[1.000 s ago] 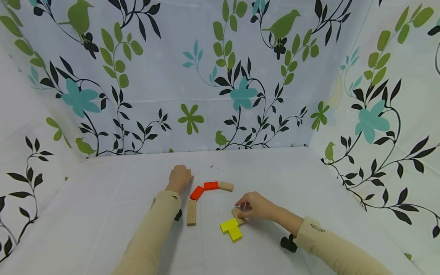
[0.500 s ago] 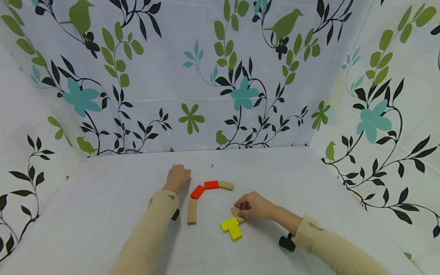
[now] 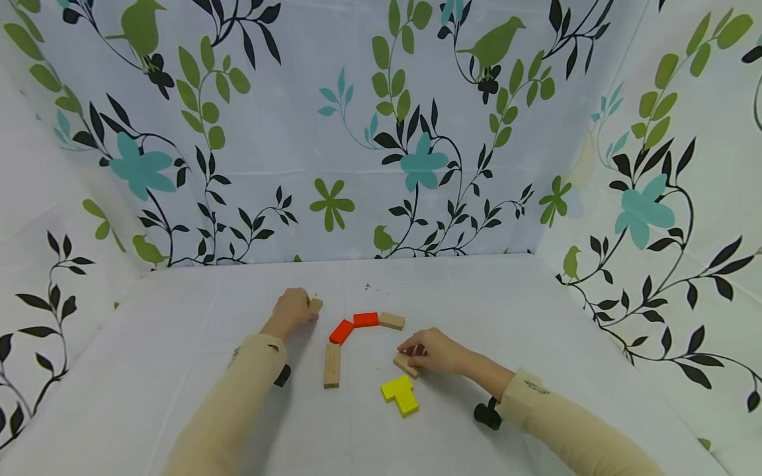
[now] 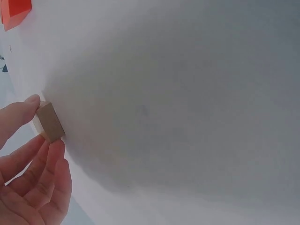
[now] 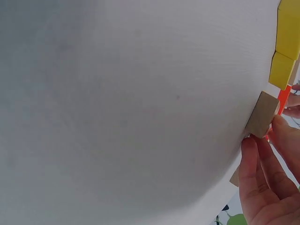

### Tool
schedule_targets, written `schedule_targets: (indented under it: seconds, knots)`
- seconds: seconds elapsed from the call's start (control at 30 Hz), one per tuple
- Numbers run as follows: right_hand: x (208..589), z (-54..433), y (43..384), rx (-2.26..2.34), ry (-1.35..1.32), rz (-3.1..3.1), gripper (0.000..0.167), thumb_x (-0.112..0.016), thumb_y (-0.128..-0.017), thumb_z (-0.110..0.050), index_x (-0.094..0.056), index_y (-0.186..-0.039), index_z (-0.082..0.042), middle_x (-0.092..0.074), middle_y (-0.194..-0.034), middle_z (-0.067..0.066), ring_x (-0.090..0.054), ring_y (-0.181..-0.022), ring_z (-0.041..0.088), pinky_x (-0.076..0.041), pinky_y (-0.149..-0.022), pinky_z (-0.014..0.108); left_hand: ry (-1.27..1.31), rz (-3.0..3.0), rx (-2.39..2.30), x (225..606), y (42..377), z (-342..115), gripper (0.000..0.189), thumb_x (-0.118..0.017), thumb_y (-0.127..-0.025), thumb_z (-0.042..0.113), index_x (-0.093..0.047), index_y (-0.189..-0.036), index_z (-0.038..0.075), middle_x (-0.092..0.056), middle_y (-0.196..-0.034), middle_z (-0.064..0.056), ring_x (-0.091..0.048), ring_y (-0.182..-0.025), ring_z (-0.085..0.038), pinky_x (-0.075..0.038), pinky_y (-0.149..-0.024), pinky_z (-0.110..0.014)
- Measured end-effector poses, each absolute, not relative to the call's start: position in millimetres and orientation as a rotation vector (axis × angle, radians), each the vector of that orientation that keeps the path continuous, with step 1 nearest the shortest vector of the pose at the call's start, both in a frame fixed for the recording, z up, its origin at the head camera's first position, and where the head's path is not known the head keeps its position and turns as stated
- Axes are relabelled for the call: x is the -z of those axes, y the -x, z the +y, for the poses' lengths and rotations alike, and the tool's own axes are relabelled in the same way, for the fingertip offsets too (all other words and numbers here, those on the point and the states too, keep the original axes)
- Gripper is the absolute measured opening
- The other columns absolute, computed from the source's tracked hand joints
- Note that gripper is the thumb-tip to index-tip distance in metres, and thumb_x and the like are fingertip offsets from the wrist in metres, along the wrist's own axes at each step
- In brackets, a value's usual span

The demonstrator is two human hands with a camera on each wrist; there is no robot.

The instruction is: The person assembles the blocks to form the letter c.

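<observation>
My left hand [image 3: 290, 309] pinches a plain wooden block [image 4: 50, 123] between thumb and fingertips, at the far left of the other blocks. Another plain wooden block [image 5: 263, 115] is pinched by my right hand [image 3: 437, 350], low over the white cloth. Just nearer than it lies a yellow T-shaped block [image 3: 401, 395], apart from it in the head view. Between the hands, two red blocks [image 3: 366, 320] stand in a curved row, with a wooden block [image 3: 391, 321] at its right end and a long wooden block [image 3: 331, 365] at its near left end.
White cloth [image 3: 357, 443] covers the table. A patterned curtain [image 3: 268, 132] hangs behind and along both sides. Small dark specks [image 3: 367, 287] lie beyond the row. A black wrist camera [image 3: 488, 414] hangs under the right sleeve, another [image 3: 282, 375] under the left.
My left hand has moved left and slightly nearer, carrying its wooden block away from the row. My right hand has shifted its block left and away from the yellow block.
</observation>
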State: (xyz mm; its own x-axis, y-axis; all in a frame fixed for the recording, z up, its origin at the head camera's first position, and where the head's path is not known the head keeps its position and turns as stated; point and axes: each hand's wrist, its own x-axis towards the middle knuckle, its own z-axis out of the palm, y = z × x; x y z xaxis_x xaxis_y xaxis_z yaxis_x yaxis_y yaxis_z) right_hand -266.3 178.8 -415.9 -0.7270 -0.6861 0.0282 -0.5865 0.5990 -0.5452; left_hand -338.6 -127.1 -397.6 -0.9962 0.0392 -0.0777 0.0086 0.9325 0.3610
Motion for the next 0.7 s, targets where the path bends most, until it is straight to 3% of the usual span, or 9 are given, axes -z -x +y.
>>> schedule_targets:
  seconds: [0.3,0.7]
  knots:
    - [416,170,270,0.804,1.089,2.623,0.024,-0.061,-0.086,-0.004,-0.066,-0.109,-0.002,-0.066,-0.099,0.004,-0.054,-0.076,0.008,-0.046,-0.067,0.018,-0.141,2.984,-0.568,400,327,-145,0.036,-0.069,-0.079,0.015,-0.060,-0.105,-0.008,-0.062,-0.096,-0.018,-0.054,-0.079,-0.025,-0.046,-0.076,-0.040]
    - [418,161,270,0.844,1.104,2.581,0.023,-0.061,-0.085,-0.001,-0.067,-0.107,-0.003,-0.067,-0.099,0.004,-0.055,-0.076,0.008,-0.047,-0.068,0.017,-0.392,2.999,-0.519,403,308,-166,0.029,-0.072,-0.077,0.014,-0.065,-0.098,-0.004,-0.061,-0.083,-0.009,-0.055,-0.075,-0.020,-0.046,-0.069,-0.037]
